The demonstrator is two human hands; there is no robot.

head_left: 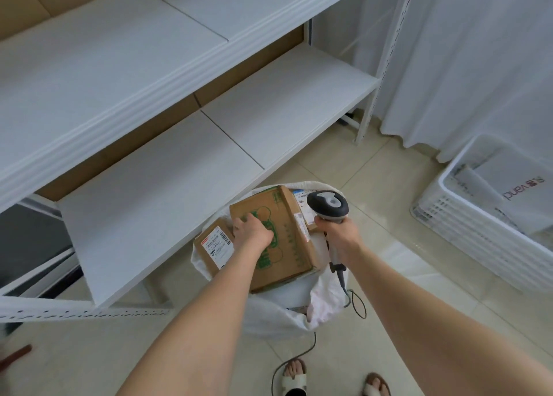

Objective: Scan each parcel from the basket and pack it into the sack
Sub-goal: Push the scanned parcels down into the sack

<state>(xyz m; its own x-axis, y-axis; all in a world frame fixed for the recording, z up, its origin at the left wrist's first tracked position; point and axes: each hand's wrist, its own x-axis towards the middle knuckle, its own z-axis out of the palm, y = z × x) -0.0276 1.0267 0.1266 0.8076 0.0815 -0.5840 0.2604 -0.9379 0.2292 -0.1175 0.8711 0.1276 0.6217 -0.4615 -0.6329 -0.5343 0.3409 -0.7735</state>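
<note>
Pushing the big box into the sack, left hand flat on top, fingers straight. Right hand clenches the scanner above the sack. Next, likely: reach the basket, right of the sack.

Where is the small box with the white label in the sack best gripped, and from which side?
Grip the small box across its width from above and the left: it lies label up in the sack, and the large green-printed box crowds its right side.
</note>
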